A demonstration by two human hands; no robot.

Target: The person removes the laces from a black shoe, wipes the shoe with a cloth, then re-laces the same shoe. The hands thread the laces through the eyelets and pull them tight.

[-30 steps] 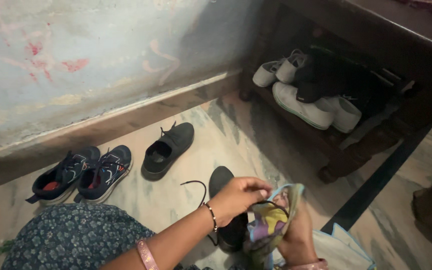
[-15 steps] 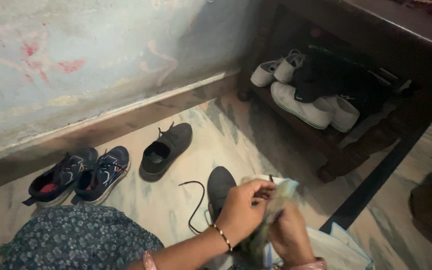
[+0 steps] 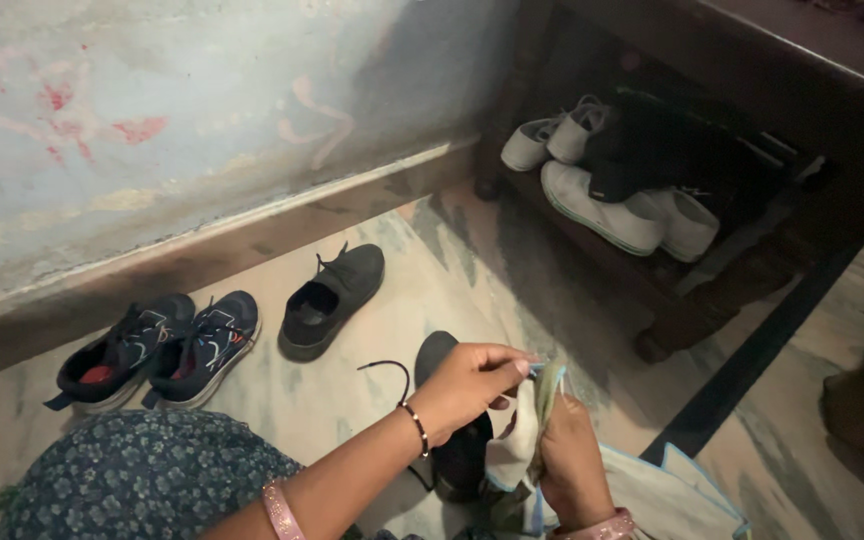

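Seen from above, a person sits on a pale marble floor point(image 3: 352, 390) beside a worn blue wall, both hands working a cloth point(image 3: 518, 445) over a black shoe point(image 3: 452, 450). Half a second ago the two hands were bunched together low over the shoe, the cloth crumpled between them; now the left hand point(image 3: 470, 385) has lifted a little and drawn one edge of the cloth upward, so the fabric hangs as a pale fold between the hands — it looks as though the cloth is being rearranged or refolded rather than rubbed on the shoe. The left hand's thumb and fingertips are pressed together in a pinch on the cloth's top edge. The right hand point(image 3: 570, 460) is wrapped around the cloth's lower part, fingers curled closed on it. The cloth sits between the two hands, just above and to the right of the black shoe, which lies on the floor under the left wrist with a loose black lace point(image 3: 392, 375) looping out to its left. Its mate, another black shoe point(image 3: 332, 303), rests nearer the wall, well apart. A pair of dark blue trainers point(image 3: 157, 348) stands at the left by the skirting. White shoes point(image 3: 607, 205) lie on a low dark wooden rack point(image 3: 692, 300) at the upper right
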